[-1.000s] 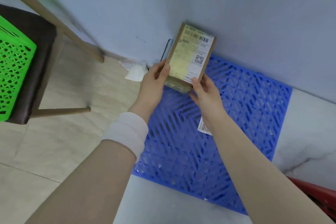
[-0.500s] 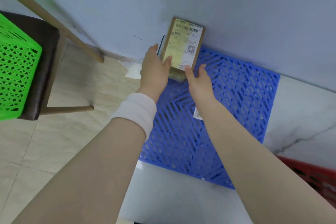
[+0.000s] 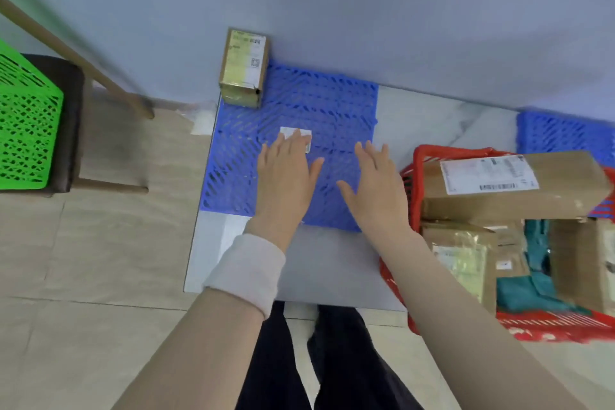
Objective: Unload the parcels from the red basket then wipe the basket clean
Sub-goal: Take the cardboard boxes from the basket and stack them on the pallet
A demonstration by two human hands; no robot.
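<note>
**One parcel out, both hands free over the mat**

The small parcel (image 3: 244, 68) is standing on end at the far left corner of the blue mat (image 3: 332, 100), its back against the wall (image 3: 366, 27). Judging by that spot, it is being tucked tight into the corner so the wall is propping it up and the rest of the mat is staying free for more boxes.

The left hand (image 3: 286, 173) and the right hand (image 3: 372, 183) are hovering side by side over the middle of the mat, palms down, fingers straight and slightly spread, holding nothing. The left fingertips are overlapping a white label (image 3: 294, 134) lying on the mat; whether they are touching it cannot be told.

The red basket (image 3: 549, 326) is sitting just off the mat's right edge, close to the right forearm. A long parcel (image 3: 512, 190) is lying across its far rim, probably because it is too long to drop inside. Below it, a taped parcel (image 3: 462, 263) and at least one more box are resting on a teal cloth (image 3: 519, 293), which may be meant for the wiping.

Unloading is only beginning. The long parcel on top is looking like the natural next pick, since it is covering the others and is nearest the right hand.
</note>
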